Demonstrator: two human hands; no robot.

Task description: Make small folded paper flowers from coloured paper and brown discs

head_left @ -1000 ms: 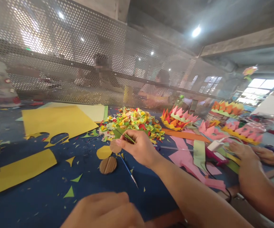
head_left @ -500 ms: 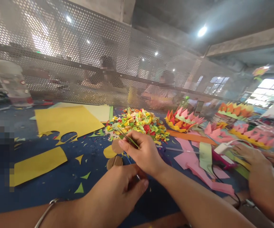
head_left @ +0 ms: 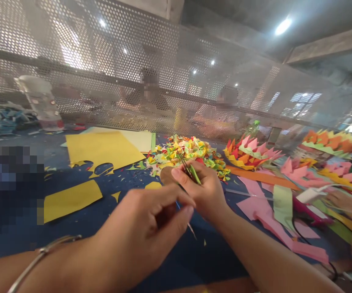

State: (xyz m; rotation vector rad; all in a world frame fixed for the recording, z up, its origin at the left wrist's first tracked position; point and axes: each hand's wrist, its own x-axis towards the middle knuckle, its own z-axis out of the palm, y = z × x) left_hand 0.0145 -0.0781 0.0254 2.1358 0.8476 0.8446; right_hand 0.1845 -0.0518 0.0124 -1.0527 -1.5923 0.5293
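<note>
My right hand (head_left: pixel 206 189) is closed in a pinch. It grips a thin dark tool (head_left: pixel 182 159) with two pointed ends, like tweezers, together with a small folded green felt-like piece (head_left: pixel 195 176). Beside its thumb shows a brown disc (head_left: pixel 166 176); whether the hand touches it, I cannot tell. My left hand (head_left: pixel 145 228) lies in front, thumb and forefinger drawn together against the right hand's lower edge. A thin blue-and-silver stick (head_left: pixel 191 228) runs down behind those fingertips; what they hold is hidden. Behind both hands is a heap of multicoloured scraps (head_left: pixel 191 150).
Yellow sheets (head_left: pixel 102 148) with curved cut-outs and a yellow strip (head_left: pixel 72 200) lie left. Petal-edged paper rings (head_left: pixel 252 152), pink pieces (head_left: pixel 261 211) and a magenta tool (head_left: pixel 313 211) are right, near another person's hand (head_left: pixel 346 203). A perforated screen (head_left: pixel 117 81) stands behind.
The view has swung left, so things sit further right. My left hand has moved up closer to the right hand. The green piece now shows more plainly beside the pointed tool.
</note>
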